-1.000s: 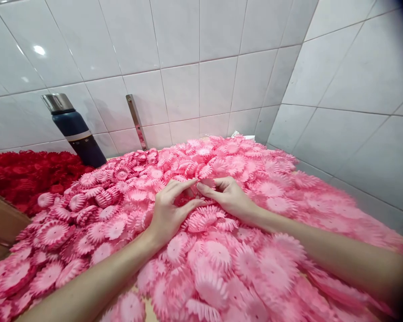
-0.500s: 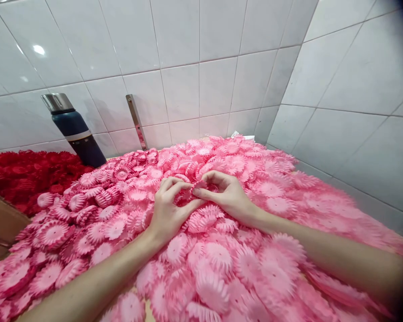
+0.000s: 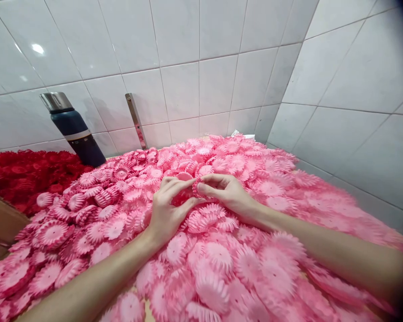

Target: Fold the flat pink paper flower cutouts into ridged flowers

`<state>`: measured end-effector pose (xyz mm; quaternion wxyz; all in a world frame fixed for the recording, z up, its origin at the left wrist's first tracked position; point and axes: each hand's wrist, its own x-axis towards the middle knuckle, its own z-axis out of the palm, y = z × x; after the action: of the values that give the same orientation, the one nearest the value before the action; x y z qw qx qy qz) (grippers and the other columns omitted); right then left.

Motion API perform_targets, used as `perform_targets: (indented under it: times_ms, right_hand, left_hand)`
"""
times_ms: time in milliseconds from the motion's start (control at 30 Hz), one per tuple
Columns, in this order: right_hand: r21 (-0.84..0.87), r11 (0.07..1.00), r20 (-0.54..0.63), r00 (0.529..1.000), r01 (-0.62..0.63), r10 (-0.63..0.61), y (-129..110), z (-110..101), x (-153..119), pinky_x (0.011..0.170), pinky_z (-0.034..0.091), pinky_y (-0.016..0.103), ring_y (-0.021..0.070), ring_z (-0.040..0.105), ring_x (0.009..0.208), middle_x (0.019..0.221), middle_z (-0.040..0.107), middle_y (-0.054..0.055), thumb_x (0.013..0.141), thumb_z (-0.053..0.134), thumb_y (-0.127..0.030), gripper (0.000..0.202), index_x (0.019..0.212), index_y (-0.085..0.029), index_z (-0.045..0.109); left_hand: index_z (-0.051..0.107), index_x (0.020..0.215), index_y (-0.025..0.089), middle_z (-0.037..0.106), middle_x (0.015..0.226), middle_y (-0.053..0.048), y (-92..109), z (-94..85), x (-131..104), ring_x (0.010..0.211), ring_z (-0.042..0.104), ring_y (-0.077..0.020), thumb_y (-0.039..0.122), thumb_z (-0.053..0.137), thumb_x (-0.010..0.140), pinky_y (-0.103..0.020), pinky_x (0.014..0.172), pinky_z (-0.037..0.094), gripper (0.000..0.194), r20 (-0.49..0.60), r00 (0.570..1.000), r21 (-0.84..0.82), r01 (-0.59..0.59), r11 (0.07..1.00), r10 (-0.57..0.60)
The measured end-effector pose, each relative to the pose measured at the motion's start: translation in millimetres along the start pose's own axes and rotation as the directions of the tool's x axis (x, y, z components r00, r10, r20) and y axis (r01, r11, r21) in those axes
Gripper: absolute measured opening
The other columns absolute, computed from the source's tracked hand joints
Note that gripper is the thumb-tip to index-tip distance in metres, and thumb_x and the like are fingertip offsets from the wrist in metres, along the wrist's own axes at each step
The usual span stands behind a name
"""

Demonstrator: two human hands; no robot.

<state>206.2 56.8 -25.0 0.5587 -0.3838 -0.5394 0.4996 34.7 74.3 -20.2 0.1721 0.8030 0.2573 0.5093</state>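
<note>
Pinching a frilly pink piece [image 3: 195, 188] between thumb and fingers, the right hand [image 3: 233, 197] is hovering over the pink petal pile [image 3: 218, 257]; the left hand [image 3: 166, 208] is curving half-open beside it, its grip unclear.

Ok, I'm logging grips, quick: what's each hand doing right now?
Left hand: thumb and forefinger apart, fingertip at the pink petal piece; grip unclear.
Right hand: pinching that piece.

No readable text or numbers, small marks [image 3: 85, 137] on the dark blue bottle [image 3: 74, 126] too tiny to read
</note>
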Motion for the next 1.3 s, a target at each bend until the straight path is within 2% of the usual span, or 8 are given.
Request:
perform_targets:
  times_ms: [133,400,667,767,933,1067,1133,1300]
  right_hand:
    - [0.008,0.999,0.006,1.000,-0.031,0.031,1.8,-1.3,-0.9,0.061,0.048,0.025,0.0117,0.058,0.068,0.078,0.065,0.000,0.061,0.081,-0.030,0.025,0.080,-0.019,0.069]
    - [-0.082,0.997,0.046,0.999,-0.008,0.012,-1.9,-0.3,-3.4,0.053,0.040,0.024,0.0099,0.051,0.058,0.065,0.061,0.000,0.072,0.071,-0.040,0.024,0.070,-0.017,0.070]
    - [-0.178,0.982,0.054,0.997,0.064,-0.055,-1.6,0.2,-0.5,0.048,0.026,0.024,0.0078,0.031,0.050,0.053,0.037,-0.005,0.076,0.064,-0.050,0.043,0.053,-0.017,0.049]
    - [-0.188,0.980,0.054,0.997,0.071,-0.062,0.6,0.8,0.3,0.049,0.028,0.024,0.0087,0.035,0.052,0.057,0.042,-0.004,0.079,0.060,-0.051,0.039,0.061,-0.018,0.052]
    - [-0.109,0.994,0.049,0.999,0.010,-0.004,3.7,3.0,-0.4,0.051,0.033,0.022,0.0097,0.043,0.054,0.060,0.049,-0.006,0.083,0.058,-0.047,0.028,0.090,-0.022,0.052]
    - [-0.162,0.975,-0.035,0.986,0.154,-0.162,4.7,4.3,0.2,0.064,0.042,0.025,0.0114,0.051,0.069,0.075,0.055,-0.001,0.081,0.063,-0.041,0.024,0.077,-0.019,0.054]
    - [-0.169,0.971,-0.083,0.979,0.168,-0.184,5.1,3.9,1.0,0.066,0.044,0.025,0.0120,0.052,0.070,0.076,0.055,-0.001,0.079,0.065,-0.041,0.025,0.073,-0.019,0.054]
    - [0.052,0.999,-0.223,0.975,0.004,0.008,7.0,0.2,4.2,0.060,0.049,0.028,0.0117,0.056,0.059,0.070,0.060,-0.003,0.078,0.064,-0.044,0.028,0.078,-0.021,0.048]
  left_hand:
    - [0.068,0.101,0.023,0.068,0.090,-0.005,0.0,0.5,0.4,0.086,0.058,-0.0203,0.023,0.076,0.070,-0.037,0.076,0.051,0.032,0.025,0.999,-0.006,0.034,0.999,-0.034]
    - [0.066,0.105,0.021,0.068,0.098,-0.007,0.2,1.5,0.9,0.091,0.062,-0.0204,0.025,0.076,0.070,-0.038,0.082,0.052,0.036,0.091,0.990,-0.040,0.108,0.993,-0.104]
    - [0.065,0.112,0.022,0.068,0.096,-0.007,0.9,2.4,2.1,0.087,0.062,-0.0192,0.030,0.076,0.070,-0.037,0.079,0.052,0.044,0.085,0.991,-0.008,0.108,0.994,-0.107]
    - [0.069,0.106,0.022,0.068,0.091,-0.006,2.9,1.6,2.6,0.082,0.061,-0.0182,0.029,0.075,0.071,-0.035,0.075,0.053,0.036,0.078,0.992,-0.010,0.104,0.995,-0.103]
    - [0.071,0.100,0.020,0.067,0.080,-0.005,3.6,0.4,1.2,0.073,0.059,-0.0176,0.029,0.075,0.072,-0.035,0.069,0.052,0.029,0.018,0.995,-0.008,0.099,0.995,-0.099]
    - [0.071,0.099,0.020,0.068,0.084,-0.005,2.7,0.8,-0.1,0.076,0.060,-0.0177,0.028,0.075,0.072,-0.034,0.070,0.053,0.029,0.000,0.995,-0.014,0.099,0.995,-0.099]
    - [0.071,0.098,0.020,0.068,0.081,-0.005,3.0,1.1,-0.5,0.074,0.060,-0.0175,0.028,0.075,0.072,-0.034,0.068,0.053,0.028,-0.011,0.995,-0.007,0.101,0.995,-0.101]
    - [0.072,0.090,0.019,0.068,0.078,-0.005,5.9,0.7,-0.8,0.073,0.059,-0.0172,0.025,0.073,0.073,-0.033,0.065,0.052,0.018,-0.051,0.996,-0.003,0.078,0.997,-0.078]
